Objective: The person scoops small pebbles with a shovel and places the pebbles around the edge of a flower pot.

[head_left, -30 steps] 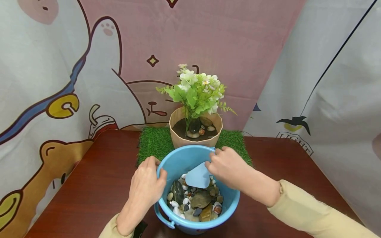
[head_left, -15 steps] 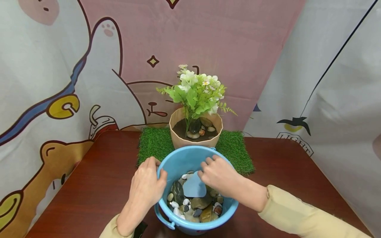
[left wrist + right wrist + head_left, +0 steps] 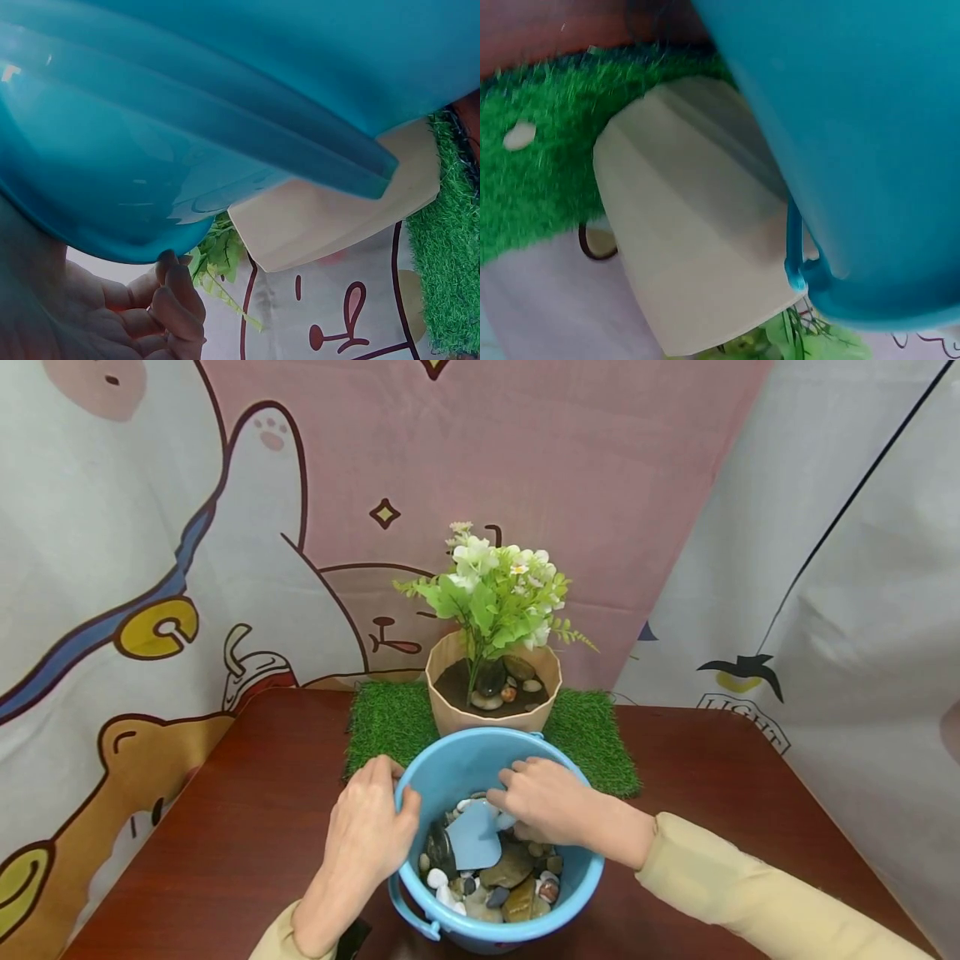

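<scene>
A light blue bucket [image 3: 592, 893] stands at the front of the table with pebbles [image 3: 507, 865] of mixed sizes inside. My left hand [image 3: 371, 818] grips its left rim, thumb over the inner side; the left wrist view shows the curled fingers [image 3: 180, 300] against the bucket [image 3: 135, 150]. Inside the bucket, my right hand [image 3: 546, 800] holds a small blue toy shovel [image 3: 474, 837], its blade lying on the pebbles and tilted to the left. The shovel's handle is mostly hidden by the fingers. In the right wrist view only the bucket's outer wall [image 3: 870, 150] shows, not the hand.
Behind the bucket, a beige flowerpot [image 3: 491, 721] with soil, stones and a white-flowered plant [image 3: 495, 585] stands on a green turf mat [image 3: 386, 727]. A white pebble [image 3: 520, 136] lies on the mat. A printed cloth [image 3: 600, 485] hangs behind the brown table [image 3: 285, 752].
My right hand has moved left and down into the bucket, swinging the shovel blade leftward over the pebbles. The left hand stays on the rim.
</scene>
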Demonstrator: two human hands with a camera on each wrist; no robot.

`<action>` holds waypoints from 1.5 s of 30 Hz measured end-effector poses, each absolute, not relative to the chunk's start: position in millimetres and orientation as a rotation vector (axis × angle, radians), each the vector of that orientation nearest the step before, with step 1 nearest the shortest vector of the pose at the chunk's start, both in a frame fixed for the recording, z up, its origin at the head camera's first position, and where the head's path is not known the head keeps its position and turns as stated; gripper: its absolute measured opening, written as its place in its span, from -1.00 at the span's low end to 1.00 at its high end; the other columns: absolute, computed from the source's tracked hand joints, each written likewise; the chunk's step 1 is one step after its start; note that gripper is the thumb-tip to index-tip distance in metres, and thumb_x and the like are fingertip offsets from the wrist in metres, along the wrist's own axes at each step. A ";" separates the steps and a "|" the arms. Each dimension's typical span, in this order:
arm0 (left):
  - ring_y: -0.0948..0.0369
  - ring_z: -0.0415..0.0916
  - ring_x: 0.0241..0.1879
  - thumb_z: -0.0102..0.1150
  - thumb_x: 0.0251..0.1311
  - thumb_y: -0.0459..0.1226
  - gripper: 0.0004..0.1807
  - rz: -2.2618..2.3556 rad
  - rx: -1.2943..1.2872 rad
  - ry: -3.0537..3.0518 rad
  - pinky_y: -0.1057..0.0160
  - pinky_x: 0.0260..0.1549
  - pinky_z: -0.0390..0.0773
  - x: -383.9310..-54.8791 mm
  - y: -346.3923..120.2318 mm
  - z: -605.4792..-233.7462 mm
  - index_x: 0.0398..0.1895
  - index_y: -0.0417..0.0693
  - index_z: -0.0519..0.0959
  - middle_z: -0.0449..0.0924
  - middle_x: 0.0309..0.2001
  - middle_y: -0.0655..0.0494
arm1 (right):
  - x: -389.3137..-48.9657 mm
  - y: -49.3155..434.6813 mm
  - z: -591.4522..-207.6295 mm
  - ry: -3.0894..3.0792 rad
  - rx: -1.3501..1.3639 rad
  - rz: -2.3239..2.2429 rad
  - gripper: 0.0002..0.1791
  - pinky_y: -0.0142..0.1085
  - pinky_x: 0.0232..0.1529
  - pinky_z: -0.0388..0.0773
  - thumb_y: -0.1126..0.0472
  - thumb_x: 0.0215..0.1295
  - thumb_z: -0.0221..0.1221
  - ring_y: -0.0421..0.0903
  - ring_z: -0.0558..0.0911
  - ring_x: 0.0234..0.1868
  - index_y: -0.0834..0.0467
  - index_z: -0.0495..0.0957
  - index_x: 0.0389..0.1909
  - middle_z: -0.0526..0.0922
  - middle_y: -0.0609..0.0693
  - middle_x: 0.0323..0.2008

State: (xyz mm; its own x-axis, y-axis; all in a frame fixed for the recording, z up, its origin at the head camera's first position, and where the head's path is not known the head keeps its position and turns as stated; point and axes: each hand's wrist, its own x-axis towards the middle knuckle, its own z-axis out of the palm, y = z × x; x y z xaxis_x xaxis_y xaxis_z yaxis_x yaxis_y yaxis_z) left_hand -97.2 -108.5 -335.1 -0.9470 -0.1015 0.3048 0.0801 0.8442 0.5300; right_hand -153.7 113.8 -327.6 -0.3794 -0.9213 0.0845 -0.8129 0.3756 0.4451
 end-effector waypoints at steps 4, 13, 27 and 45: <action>0.15 0.43 -0.41 0.05 0.11 -0.26 -0.81 -0.802 0.019 -2.709 0.16 -0.46 0.44 -97.0 -108.5 -334.3 -0.27 -0.18 0.52 0.48 -0.43 0.05 | -154.7 113.4 -328.0 -2.380 1.582 -0.413 -0.74 -0.39 -0.53 0.25 0.05 -0.04 0.35 -0.16 0.41 -0.56 0.01 0.56 -0.33 0.49 -0.12 -0.55; 0.15 0.43 -0.40 0.04 0.12 -0.26 -0.81 -0.812 0.013 -2.705 0.16 -0.45 0.45 -96.9 -108.3 -334.9 -0.27 -0.18 0.51 0.48 -0.43 0.05 | -161.9 116.4 -326.0 -2.410 1.612 -0.219 -0.76 -0.42 -0.50 0.22 0.12 -0.09 0.34 -0.22 0.33 -0.59 0.00 0.46 -0.45 0.40 -0.17 -0.61; 0.16 0.41 -0.44 0.06 0.11 -0.27 -0.83 -0.816 -0.005 -2.693 0.20 -0.49 0.42 -97.1 -108.3 -334.5 -0.29 -0.19 0.51 0.47 -0.44 0.05 | -164.0 125.8 -303.6 -2.483 1.618 0.011 -0.76 -0.50 -0.53 0.25 0.11 -0.04 0.38 -0.31 0.34 -0.56 -0.02 0.47 -0.45 0.45 -0.17 -0.55; 0.15 0.43 -0.43 0.06 0.11 -0.27 -0.83 -0.807 0.006 -2.693 0.18 -0.48 0.44 -96.9 -108.8 -334.4 -0.29 -0.18 0.52 0.48 -0.44 0.05 | -175.4 168.6 -271.2 -2.647 1.401 0.143 -0.78 -0.48 -0.53 0.33 0.16 -0.05 0.39 -0.35 0.38 -0.55 -0.06 0.51 -0.44 0.54 -0.19 -0.46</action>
